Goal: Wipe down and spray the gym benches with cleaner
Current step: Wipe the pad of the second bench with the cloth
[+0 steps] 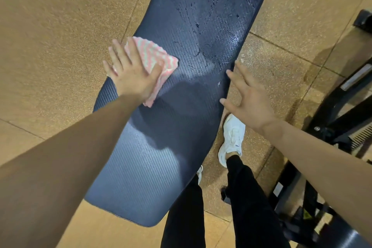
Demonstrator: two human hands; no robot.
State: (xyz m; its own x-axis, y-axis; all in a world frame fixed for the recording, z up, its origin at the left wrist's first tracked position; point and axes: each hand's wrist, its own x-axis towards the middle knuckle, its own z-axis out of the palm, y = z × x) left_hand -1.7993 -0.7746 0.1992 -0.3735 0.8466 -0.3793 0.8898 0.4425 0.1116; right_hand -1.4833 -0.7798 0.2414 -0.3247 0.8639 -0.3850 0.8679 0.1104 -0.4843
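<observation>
A long dark padded gym bench runs from bottom centre to the top of the view. Wet streaks and droplets shine on its far half. My left hand lies flat with spread fingers on a folded pink-and-white cloth, pressing it onto the bench near its left edge. My right hand is spread wide at the bench's right edge, fingertips at the side of the pad, holding nothing. No spray bottle is in view.
Tan rubber floor tiles surround the bench. My legs in black trousers and a white shoe stand at the bench's right side. Black machine frames crowd the right edge and bottom right corner.
</observation>
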